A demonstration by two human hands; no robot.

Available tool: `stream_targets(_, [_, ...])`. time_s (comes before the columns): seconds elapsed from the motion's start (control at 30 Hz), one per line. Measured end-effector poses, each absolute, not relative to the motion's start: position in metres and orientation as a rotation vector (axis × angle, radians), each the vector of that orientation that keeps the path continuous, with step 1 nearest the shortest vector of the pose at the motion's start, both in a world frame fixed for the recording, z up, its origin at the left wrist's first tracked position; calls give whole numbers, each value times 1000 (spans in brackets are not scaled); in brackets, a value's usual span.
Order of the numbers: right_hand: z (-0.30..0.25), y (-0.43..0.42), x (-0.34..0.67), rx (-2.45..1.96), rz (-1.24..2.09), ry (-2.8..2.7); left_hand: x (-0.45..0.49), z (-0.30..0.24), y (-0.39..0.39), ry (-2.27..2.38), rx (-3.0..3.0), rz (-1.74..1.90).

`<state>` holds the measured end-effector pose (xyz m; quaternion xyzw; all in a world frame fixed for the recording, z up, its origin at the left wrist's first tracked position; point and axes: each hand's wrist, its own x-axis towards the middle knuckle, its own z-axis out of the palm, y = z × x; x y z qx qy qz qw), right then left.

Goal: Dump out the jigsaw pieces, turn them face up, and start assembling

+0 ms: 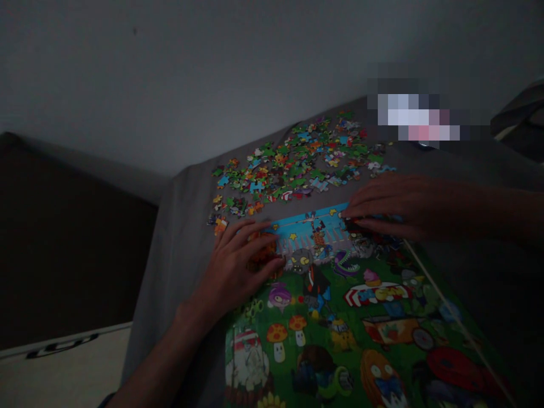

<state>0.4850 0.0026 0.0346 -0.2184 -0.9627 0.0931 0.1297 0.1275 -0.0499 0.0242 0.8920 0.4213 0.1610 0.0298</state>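
A colourful cartoon puzzle board (pixel 314 306) lies on the grey cloth, its lower end running out of view. My left hand (pixel 238 258) rests flat over its upper left corner, fingers stretched and apart, holding nothing. At the upper right corner is my right hand (pixel 386 204), its fingers close together with their tips bent down at the blue top strip (pixel 310 218). Whatever may be between those fingertips is hidden. Just beyond both hands, many loose jigsaw pieces (pixel 293 164) are spread in a wide heap.
The grey cloth (pixel 170 272) covers the surface up to a pale wall (pixel 191 73). A bright pixelated patch (pixel 416 116) hides an object at the back right. Lower left, a light drawer front with a dark handle (pixel 63 345) stands beyond the cloth's edge. The light is dim.
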Motion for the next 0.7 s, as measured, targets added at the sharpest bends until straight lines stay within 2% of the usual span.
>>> stream_targets(0.2, [33, 3, 485, -581, 218, -2765, 81, 32, -22, 1713, 2572, 730])
stream_targets(0.3, [32, 3, 486, -572, 208, -2775, 41, 24, -3, 1966, 2413, 656])
stream_targets(0.5, [33, 2, 486, -600, 158, -2726, 8, 11, 7, 1870, 2420, 431])
stream_targets(0.7, [35, 3, 485, -605, 170, -2704, 12, 12, 8, 1883, 2421, 432])
